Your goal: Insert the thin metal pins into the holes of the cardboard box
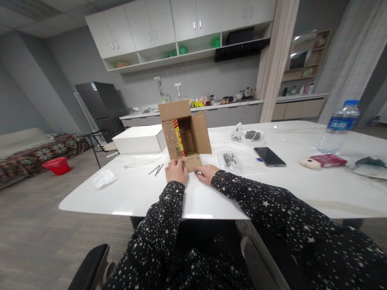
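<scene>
Hands, left hand point(176, 172) and right hand point(206, 173), rest half-curled against cardboard box point(184, 134), gripping nothing.

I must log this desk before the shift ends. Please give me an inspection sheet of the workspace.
Surface: white table, glossy.
Job's things: open cardboard box lying on its side, opening toward the person; both hands at its lower flap.
Clutter: white box, screws, tissue, plastic bag, phone, water bottle, red pack.
Grippers: left hand and right hand rest on the table, fingers on the flap.
Cables: nothing seen.
Surroundings: kitchen counter, fridge, red basin on the floor.
</scene>
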`<state>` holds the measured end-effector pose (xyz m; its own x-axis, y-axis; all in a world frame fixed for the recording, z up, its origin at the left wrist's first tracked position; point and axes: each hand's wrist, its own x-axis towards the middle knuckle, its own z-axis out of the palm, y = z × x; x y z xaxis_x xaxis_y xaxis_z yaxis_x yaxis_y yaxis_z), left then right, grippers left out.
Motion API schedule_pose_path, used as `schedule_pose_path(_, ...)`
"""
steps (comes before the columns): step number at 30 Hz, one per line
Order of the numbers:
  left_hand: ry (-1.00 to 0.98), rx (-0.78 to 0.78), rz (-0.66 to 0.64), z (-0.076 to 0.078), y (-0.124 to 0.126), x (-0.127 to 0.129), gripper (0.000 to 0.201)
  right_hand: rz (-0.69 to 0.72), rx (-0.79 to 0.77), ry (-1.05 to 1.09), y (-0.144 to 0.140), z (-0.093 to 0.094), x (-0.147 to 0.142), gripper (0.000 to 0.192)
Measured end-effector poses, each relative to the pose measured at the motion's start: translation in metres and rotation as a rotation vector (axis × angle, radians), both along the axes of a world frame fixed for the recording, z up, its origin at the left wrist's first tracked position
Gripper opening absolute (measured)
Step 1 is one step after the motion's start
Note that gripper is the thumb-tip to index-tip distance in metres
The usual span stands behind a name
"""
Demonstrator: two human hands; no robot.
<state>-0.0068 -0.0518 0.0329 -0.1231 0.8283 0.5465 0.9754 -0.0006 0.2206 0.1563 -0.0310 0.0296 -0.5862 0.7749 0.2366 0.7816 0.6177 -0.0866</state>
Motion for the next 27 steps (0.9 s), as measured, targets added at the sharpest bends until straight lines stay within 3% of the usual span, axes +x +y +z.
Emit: schedule_pose_path(27,-0.022,0.009,-0.029,-0.0027,0.0029,-0.0024,0.030,0.018,0.025,0.018,0.0047,-0.0050,0.0007,0.029)
